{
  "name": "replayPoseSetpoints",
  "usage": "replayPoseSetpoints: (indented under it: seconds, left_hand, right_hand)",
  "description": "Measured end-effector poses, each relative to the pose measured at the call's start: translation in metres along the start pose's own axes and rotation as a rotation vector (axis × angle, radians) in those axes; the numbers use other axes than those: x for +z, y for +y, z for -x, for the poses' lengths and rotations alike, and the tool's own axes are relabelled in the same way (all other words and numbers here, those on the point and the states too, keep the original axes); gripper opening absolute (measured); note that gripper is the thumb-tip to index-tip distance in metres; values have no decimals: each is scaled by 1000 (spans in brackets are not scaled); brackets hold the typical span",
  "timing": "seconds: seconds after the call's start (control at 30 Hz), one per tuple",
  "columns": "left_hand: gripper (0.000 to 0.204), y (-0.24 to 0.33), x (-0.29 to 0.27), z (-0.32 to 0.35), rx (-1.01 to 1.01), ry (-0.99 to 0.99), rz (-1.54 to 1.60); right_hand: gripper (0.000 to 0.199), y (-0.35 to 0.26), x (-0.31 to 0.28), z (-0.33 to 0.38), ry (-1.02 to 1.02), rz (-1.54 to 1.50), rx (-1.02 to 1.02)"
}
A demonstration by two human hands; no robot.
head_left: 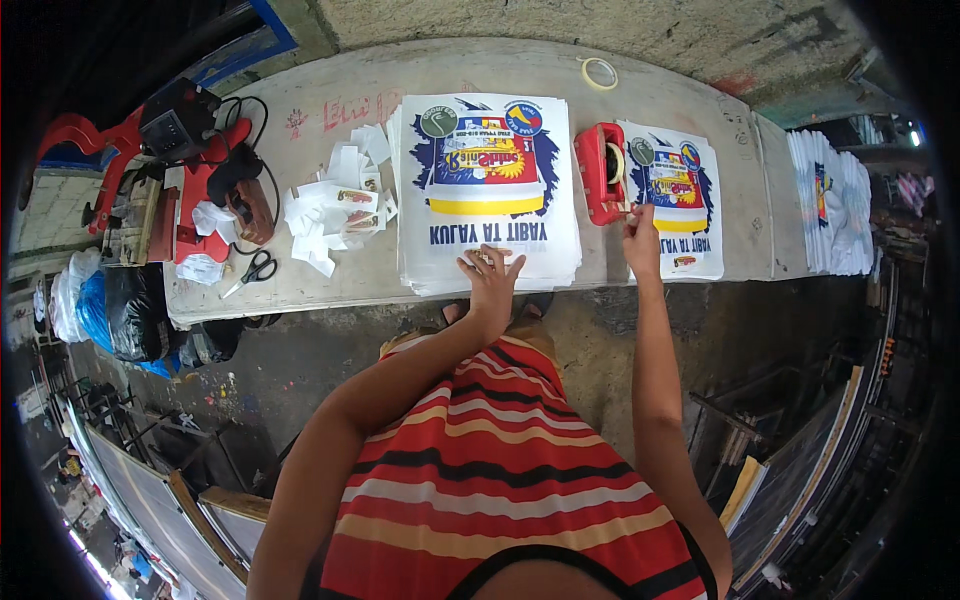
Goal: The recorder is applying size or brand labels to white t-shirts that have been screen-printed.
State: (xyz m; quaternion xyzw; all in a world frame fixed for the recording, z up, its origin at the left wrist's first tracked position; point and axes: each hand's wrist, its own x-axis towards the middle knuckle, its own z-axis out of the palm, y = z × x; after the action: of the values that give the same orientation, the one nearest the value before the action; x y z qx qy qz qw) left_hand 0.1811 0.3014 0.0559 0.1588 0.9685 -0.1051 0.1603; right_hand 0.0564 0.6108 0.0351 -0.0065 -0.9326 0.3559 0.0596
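From the head camera I see my left hand (492,272) lying flat with fingers spread on the near edge of a tall stack of printed white sheets (488,190); it presses down on the top sheet and grips nothing. My right hand (640,232) reaches further right, fingers bent at the near end of a red tape dispenser (600,172). I cannot tell whether they pinch the tape end or only touch it.

The dispenser stands on the concrete table (330,280), between the tall stack and a lower stack of smaller printed sheets (675,200), with its roll of tape sitting inside the red body. A loose tape ring (599,72) lies near the far edge of the table.

Left of the tall stack is a heap of small white paper pieces (335,205). Black-handled scissors (255,270) rest near the front edge, beside a red and black machine (175,165). Under that end of the table sit stuffed plastic bags (110,310); I cannot make out what is in them. A further pile of white sheets (830,200) lies at the far right.
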Motion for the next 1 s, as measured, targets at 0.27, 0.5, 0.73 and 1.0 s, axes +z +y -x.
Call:
replayPoseSetpoints:
  seconds: [0.27,0.5,0.73,1.0]
  left_hand:
    - [64,28,26,-13,-203,-2,60]
    - [69,31,24,-19,-285,-114,224]
    - [73,27,-13,-19,-281,-405,320]
    - [77,32,1,-21,-307,-380,301]
  right_hand:
    - [21,-14,-10,49,-117,-184,211]
    - [12,-138,60,30,-504,-421,94]
    - [10,-203,157,19,-917,-166,-380]
    - [10,-210,179,29,-999,111,-322]
